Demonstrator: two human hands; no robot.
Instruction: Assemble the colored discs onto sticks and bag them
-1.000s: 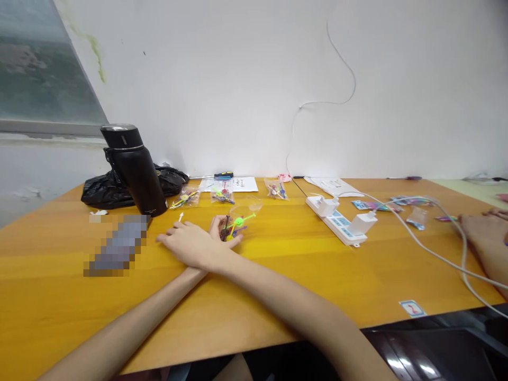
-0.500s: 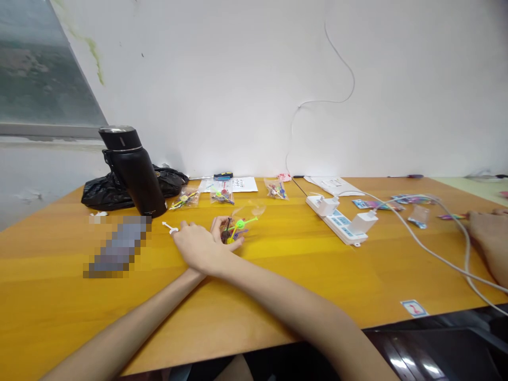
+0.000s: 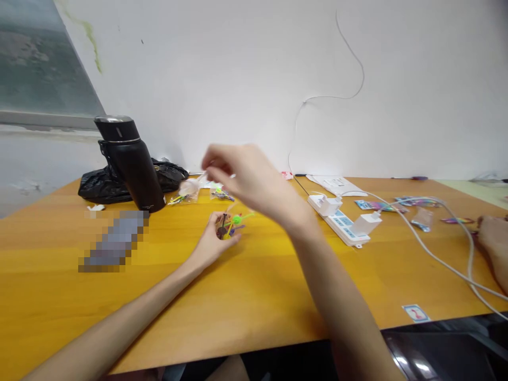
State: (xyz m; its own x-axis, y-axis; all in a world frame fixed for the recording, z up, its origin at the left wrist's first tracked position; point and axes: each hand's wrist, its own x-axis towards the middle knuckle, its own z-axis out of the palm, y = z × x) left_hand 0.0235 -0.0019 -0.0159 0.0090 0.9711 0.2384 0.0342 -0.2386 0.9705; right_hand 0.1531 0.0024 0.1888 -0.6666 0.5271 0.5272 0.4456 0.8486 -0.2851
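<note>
My left hand [image 3: 210, 238] rests on the table, its fingers curled around a bunch of coloured plastic arrow spinners [image 3: 237, 219] in a clear bag. Green, yellow, purple and dark pieces show there. My right hand [image 3: 248, 177] is raised above and beyond it, smeared by motion, with thumb and fingers pinched together. From its fingertips a blurred white arrow spinner [image 3: 192, 185] sticks out to the left. Behind that lie small bags of arrow spinners, one of them a bag [image 3: 222, 195] with a green piece; my right hand partly hides this area.
A black bottle [image 3: 137, 172] stands left before a black plastic bag [image 3: 105, 185]; a pixelated phone-like slab [image 3: 115, 241] lies nearer. Right of my arm are a power strip [image 3: 337, 222] with white chargers, looping cables [image 3: 431, 259], colourful packets [image 3: 381, 206] and another person's hand [image 3: 492, 243].
My right hand has lifted from across my left wrist, up and to the right, carrying the white arrow spinner off the table's surface. My left hand keeps its hold on the bag.
</note>
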